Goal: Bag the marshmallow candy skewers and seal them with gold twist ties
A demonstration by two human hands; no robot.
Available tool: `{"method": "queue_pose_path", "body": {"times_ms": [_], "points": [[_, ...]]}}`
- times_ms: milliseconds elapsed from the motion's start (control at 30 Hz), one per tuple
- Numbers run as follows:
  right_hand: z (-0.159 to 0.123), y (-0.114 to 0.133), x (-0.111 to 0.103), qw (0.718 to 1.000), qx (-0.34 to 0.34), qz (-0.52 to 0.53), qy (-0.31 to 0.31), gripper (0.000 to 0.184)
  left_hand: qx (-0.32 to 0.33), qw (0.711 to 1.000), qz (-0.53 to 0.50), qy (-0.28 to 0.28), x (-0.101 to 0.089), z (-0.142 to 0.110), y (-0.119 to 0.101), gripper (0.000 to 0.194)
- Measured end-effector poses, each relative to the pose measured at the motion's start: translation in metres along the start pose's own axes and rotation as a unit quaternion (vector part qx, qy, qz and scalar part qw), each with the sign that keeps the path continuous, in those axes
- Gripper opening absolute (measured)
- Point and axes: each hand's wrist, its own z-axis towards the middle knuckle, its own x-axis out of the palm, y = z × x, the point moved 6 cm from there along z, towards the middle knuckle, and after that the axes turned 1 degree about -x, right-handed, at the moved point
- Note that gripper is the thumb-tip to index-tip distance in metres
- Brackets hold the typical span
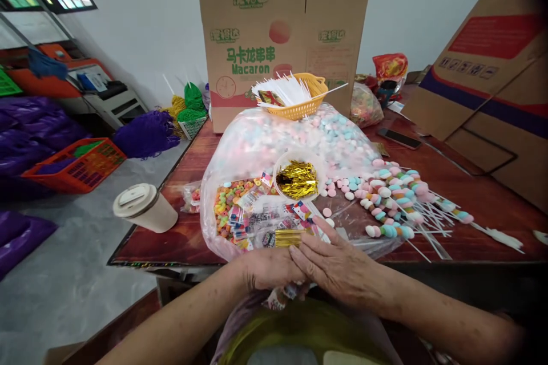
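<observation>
My left hand (272, 268) is closed at the table's front edge, with a printed plastic packet (277, 299) hanging just under it. My right hand (342, 268) lies across the left fingertips, its fingers stretched out and slightly apart; its thumb side and whatever is beneath are hidden. Close to the right fingertips lies a small bundle of gold twist ties (287, 238). Behind it, printed clear packets (268, 214) rest on colourful ring-shaped pieces (229, 205). A round tub (321, 168) of loose gold ties (297, 178) stands farther back.
A large clear bag (240, 137) of pastel pieces fills the table's middle, with a yellow basket (299, 111) of white sticks on top. Pastel skewers (391, 199) lie at right. A lidded cup (148, 208) stands at left. Cardboard boxes (257, 40) and a phone (399, 138) are farther back.
</observation>
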Motion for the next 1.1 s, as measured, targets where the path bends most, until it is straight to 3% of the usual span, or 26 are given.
{"method": "queue_pose_path", "body": {"times_ms": [67,100,167,233,300,367,400,467,567,633,733,833,967,1100], "points": [[-0.003,0.002,0.013,0.999,0.019,0.017,0.034,0.024,-0.030,0.996,-0.038,0.072,0.008,0.000,0.002,0.023],[-0.004,0.002,0.022,0.996,0.048,0.046,0.058,0.020,-0.042,0.997,-0.003,0.071,0.008,0.000,0.003,0.022],[-0.009,-0.004,0.042,0.966,0.152,0.174,0.120,0.016,-0.065,0.984,0.167,-0.004,-0.003,0.000,0.004,0.018],[-0.012,-0.010,0.060,0.901,0.246,0.315,0.171,0.019,-0.042,0.924,0.365,-0.103,-0.013,-0.004,-0.003,0.014],[-0.011,-0.018,0.069,0.842,0.275,0.413,0.210,0.027,0.023,0.860,0.478,-0.176,-0.014,-0.011,-0.010,0.015],[-0.006,-0.036,0.071,0.822,0.259,0.449,0.237,0.032,0.086,0.828,0.503,-0.233,-0.014,-0.018,-0.010,0.015],[-0.003,-0.050,0.071,0.817,0.257,0.456,0.243,0.033,0.096,0.825,0.486,-0.273,-0.018,-0.021,-0.007,0.016],[0.002,-0.087,0.072,0.831,0.278,0.424,0.231,0.034,0.074,0.849,0.381,-0.359,-0.034,-0.028,0.006,0.020],[0.008,-0.142,0.085,0.863,0.358,0.294,0.202,0.030,0.006,0.888,0.079,-0.453,-0.060,-0.032,0.035,0.022],[0.014,-0.160,0.101,0.870,0.382,0.230,0.210,0.023,-0.043,0.877,-0.128,-0.461,-0.066,-0.028,0.053,0.022],[0.023,-0.167,0.119,0.873,0.385,0.186,0.235,0.018,-0.101,0.824,-0.336,-0.445,-0.064,-0.019,0.070,0.023],[0.027,-0.172,0.119,0.876,0.384,0.170,0.237,0.016,-0.083,0.777,-0.433,-0.450,-0.064,-0.014,0.077,0.024],[0.024,-0.171,0.090,0.880,0.396,0.173,0.198,0.018,-0.057,0.746,-0.481,-0.457,-0.064,-0.012,0.078,0.026],[0.016,-0.133,0.058,0.874,0.382,0.264,0.143,0.022,-0.030,0.738,-0.501,-0.452,-0.062,-0.013,0.066,0.027]]}}
